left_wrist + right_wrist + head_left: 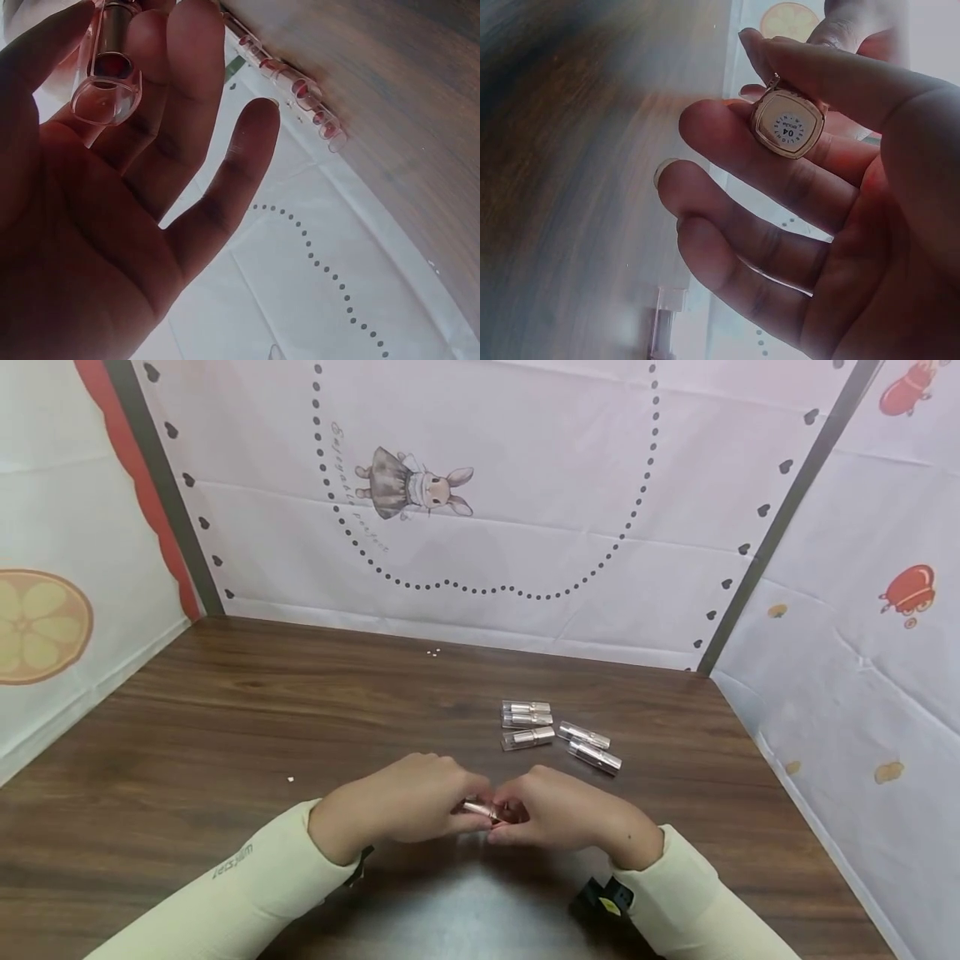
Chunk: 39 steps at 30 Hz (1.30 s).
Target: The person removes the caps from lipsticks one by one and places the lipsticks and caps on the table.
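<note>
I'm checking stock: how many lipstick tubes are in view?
6: one lipstick tube held by the left hand and right hand, three tubes side by side on the table, two tubes to their right. The hands could hide more.

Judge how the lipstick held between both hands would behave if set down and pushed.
The lipstick would probably stay stiff: its straight case looks hard. Its squarish, rounded-corner base suggests sliding rather than rolling far. The clear cap looks glossy, so it may feel slippery.
</note>
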Motion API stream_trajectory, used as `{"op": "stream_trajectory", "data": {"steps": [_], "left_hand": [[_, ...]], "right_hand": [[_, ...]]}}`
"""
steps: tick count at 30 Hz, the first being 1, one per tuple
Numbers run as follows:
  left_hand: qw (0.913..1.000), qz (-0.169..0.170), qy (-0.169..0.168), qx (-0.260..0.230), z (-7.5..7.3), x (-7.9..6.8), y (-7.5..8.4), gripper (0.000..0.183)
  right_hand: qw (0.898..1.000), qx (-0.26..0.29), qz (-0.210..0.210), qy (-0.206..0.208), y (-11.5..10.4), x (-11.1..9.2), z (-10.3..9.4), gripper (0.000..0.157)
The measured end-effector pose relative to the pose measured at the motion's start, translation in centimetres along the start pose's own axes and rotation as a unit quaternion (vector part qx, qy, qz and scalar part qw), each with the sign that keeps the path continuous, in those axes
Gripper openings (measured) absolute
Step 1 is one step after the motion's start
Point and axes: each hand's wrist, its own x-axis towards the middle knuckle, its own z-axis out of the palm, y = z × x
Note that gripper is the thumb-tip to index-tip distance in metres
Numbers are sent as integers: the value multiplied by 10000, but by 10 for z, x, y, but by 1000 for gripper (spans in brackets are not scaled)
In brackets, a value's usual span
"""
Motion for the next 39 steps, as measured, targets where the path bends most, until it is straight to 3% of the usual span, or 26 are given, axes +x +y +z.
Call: {"op": "stream_trajectory", "data": {"steps": [14,21,39], "left_hand": [[9999,96,-8,82,-2,0,-1,14],[9997,-105,-23,219,-1,0,-3,14],[9988,-385,-180,224,1,0,-3,11]], "right_hand": [[10000,-31,57,-42,1,-1,-1,18],[9993,-314,157,-151,3,-4,-1,25],[9990,-298,238,-237,9,-4,-2,24]]}}
